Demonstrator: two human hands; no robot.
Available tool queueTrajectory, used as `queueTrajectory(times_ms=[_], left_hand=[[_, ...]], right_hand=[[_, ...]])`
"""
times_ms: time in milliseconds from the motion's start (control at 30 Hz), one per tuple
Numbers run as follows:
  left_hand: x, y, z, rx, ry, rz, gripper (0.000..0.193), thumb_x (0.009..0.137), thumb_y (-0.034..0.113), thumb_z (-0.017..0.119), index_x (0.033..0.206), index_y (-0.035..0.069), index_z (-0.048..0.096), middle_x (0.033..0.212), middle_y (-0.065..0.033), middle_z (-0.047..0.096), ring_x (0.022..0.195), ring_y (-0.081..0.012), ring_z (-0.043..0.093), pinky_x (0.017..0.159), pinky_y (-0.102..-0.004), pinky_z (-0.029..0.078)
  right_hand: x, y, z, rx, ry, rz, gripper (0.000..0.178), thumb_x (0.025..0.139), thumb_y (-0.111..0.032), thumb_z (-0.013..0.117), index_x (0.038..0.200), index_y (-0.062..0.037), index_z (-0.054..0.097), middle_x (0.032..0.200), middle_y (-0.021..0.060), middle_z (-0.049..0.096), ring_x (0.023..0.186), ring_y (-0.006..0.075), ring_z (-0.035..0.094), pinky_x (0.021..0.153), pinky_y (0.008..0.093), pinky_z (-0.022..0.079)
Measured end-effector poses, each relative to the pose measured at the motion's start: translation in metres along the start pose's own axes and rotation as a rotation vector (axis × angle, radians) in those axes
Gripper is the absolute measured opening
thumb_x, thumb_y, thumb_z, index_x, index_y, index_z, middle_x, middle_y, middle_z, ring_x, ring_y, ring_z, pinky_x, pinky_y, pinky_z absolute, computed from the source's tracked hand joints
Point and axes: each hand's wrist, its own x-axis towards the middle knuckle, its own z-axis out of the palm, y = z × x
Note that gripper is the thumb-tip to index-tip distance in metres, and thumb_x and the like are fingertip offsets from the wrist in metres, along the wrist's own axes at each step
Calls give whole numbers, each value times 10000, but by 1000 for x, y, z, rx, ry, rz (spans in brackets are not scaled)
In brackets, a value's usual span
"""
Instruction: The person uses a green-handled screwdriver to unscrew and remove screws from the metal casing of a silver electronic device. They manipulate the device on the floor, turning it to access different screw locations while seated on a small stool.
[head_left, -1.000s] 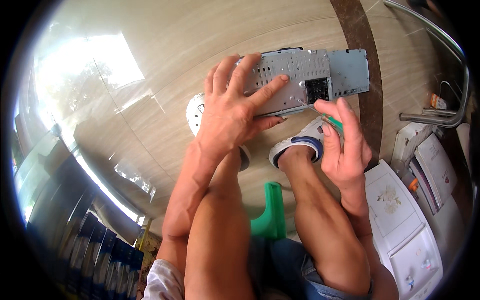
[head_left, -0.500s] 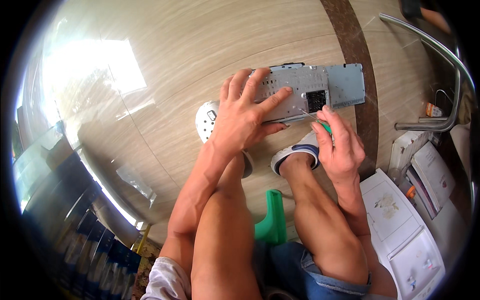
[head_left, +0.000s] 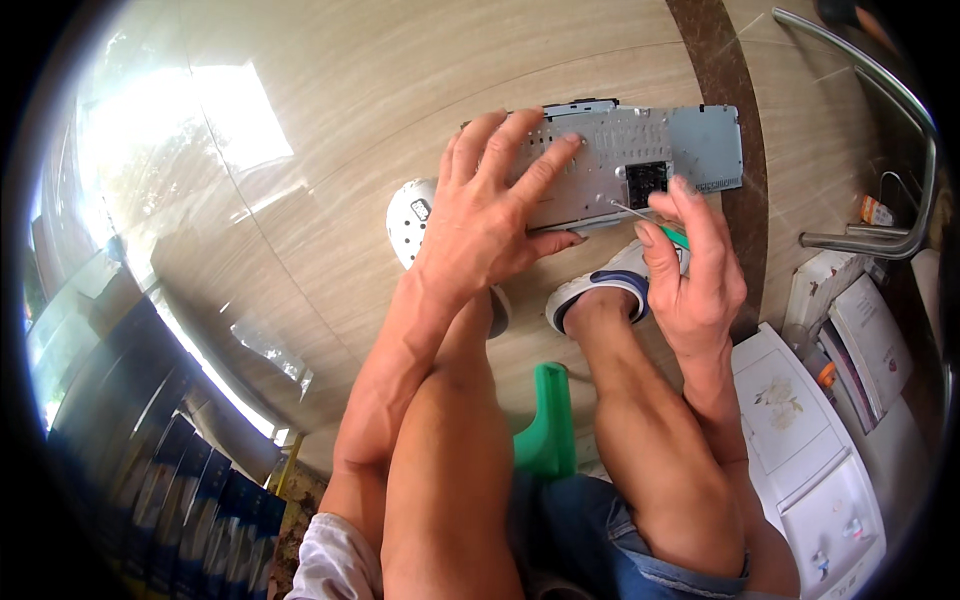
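A grey metal-cased electronic unit (head_left: 606,150), like a car stereo, lies across the view beyond my feet. A black connector block (head_left: 646,184) sits in its face, and a bluish-grey plate (head_left: 704,148) extends at the right end. My left hand (head_left: 490,210) grips the unit's left part, fingers spread over the face and thumb at the near edge. In my right hand (head_left: 696,275) is a thin screwdriver with a green handle (head_left: 676,238), pinched between thumb and fingers. Its tip points at the face, left of the connector; whether it touches I cannot tell.
A green plastic stool (head_left: 551,425) shows between my legs. White drawers (head_left: 785,400) stand at the right, with books (head_left: 868,340) behind. Curved metal tubing (head_left: 900,110) rises at the far right. Blue-edged packets (head_left: 200,500) line the lower left. My white clogs (head_left: 408,222) rest on the tiled floor.
The unit and both hands appear slightly higher and farther right, as the whole view has shifted. The screwdriver remains in my right hand, its tip still near the connector.
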Motion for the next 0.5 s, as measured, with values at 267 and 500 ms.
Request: queueTrajectory(times_ms=[267,500], left_hand=[[-7,-10,4,-68,93,-37,1057,560,352,1004,1509,207,559,1629,-235,317,1421,-486,414,1095,-554,497],[-5,-7,6,-194,41,-63,1084,551,331,1016,1519,205,544,1624,-245,309,1357,-485,488,1056,-524,532]], right_hand=[[-1,-6,3,246,-67,86,467,1012,76,604,1465,38,501,1240,244,713,1024,306,750,895,387,608],[4,-6,-5,-70,-45,31,506,952,80,708,1429,17,551,1084,169,766,941,245,754,853,354,618]])
